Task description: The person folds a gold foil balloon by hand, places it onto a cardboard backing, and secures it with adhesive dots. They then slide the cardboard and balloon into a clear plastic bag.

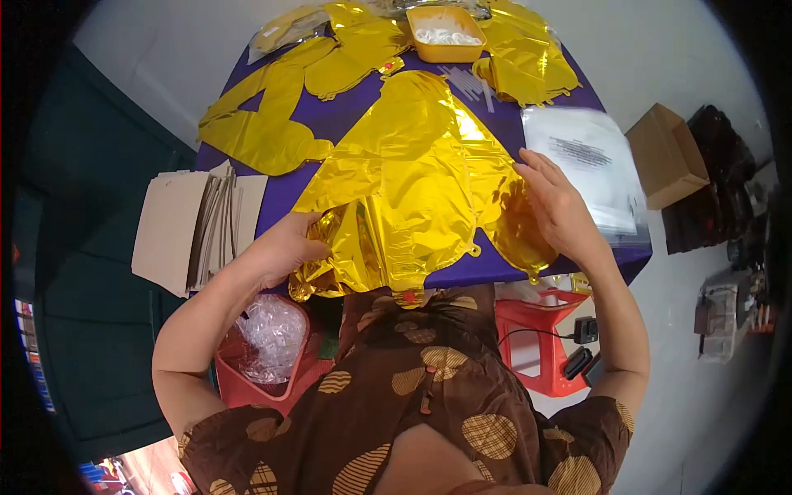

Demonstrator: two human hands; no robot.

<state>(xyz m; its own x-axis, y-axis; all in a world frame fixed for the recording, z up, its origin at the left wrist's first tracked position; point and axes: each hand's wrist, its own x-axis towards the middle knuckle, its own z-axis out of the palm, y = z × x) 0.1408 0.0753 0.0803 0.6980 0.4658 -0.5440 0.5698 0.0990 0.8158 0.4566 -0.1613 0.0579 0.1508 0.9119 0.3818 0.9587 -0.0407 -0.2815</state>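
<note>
A large gold foil sheet (421, 165), shaped like a flat balloon, lies spread over the near part of the purple-covered table (342, 107). At its lower left corner my left hand (285, 246) is closed on the crinkled foil, thumb and fingers pinching a fold. My right hand (561, 202) rests against the right edge of the same foil with its fingers stretched out. A small red mark (408, 297) shows on a tab at the bottom edge, which hangs slightly over the table's front.
More gold foil pieces (264, 124) lie at the back. A yellow tub (450, 51) holds white rings beside clear strips (470, 87). Plastic bags (582, 165) are right, cardboard sheets (169, 227) left. Below are a red bin (297, 363) and a red stool (536, 375).
</note>
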